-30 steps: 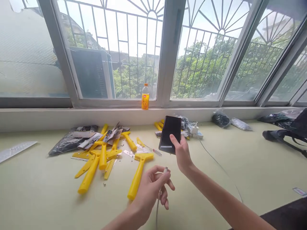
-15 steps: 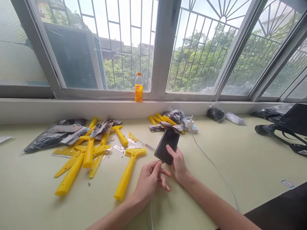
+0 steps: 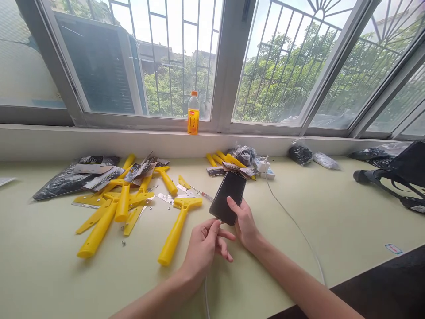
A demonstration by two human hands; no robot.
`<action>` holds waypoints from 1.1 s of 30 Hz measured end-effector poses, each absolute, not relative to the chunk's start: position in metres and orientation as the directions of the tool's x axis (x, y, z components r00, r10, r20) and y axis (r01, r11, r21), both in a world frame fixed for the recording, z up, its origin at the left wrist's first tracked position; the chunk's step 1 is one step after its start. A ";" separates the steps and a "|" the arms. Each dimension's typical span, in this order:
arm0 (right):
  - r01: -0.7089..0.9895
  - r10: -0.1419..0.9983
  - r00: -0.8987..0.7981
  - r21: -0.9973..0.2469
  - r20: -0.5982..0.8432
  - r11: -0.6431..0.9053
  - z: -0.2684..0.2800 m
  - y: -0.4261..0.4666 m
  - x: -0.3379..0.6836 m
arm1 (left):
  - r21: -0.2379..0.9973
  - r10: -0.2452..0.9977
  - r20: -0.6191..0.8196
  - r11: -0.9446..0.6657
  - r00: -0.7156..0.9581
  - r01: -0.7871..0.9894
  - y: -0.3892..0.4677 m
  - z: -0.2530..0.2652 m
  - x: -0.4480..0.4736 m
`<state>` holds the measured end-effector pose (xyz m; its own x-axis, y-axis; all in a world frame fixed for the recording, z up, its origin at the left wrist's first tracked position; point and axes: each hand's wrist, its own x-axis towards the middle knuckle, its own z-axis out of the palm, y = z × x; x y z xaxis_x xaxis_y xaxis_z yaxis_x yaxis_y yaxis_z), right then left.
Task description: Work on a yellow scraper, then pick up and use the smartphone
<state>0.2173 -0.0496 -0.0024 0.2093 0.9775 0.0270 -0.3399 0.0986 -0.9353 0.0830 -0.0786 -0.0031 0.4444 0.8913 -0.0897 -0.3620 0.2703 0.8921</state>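
Observation:
A black phone [image 3: 226,195] with a dark screen is tilted above the table, gripped along its right side by my right hand [image 3: 246,223], thumb on the glass. My left hand [image 3: 203,243] pinches the small plug of a white charging cable [image 3: 206,297] at the phone's lower edge. Fingertips cover most of the plug, so how deep it sits cannot be seen. The cable hangs below my left hand. To its left lies a yellow scraper [image 3: 179,226], and a screwdriver [image 3: 206,195] rests just beyond the phone.
Several yellow scrapers [image 3: 99,230], loose blades and screws lie at left beside a black plastic bag [image 3: 63,184]. White chargers [image 3: 264,168] stand at the back with a cable running right. An orange drink bottle [image 3: 193,117] is on the sill. A black strapped bag [image 3: 398,177] sits far right.
The view has tipped slightly downward, so the background sits higher in the picture. Both hands keep their hold on phone and plug, with the phone shifted a little to the left.

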 end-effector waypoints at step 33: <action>0.742 0.760 0.643 -0.167 -0.098 -0.649 0.001 -0.194 0.412 | 0.791 0.855 -0.234 0.444 0.463 -0.421 -0.067 0.000 0.078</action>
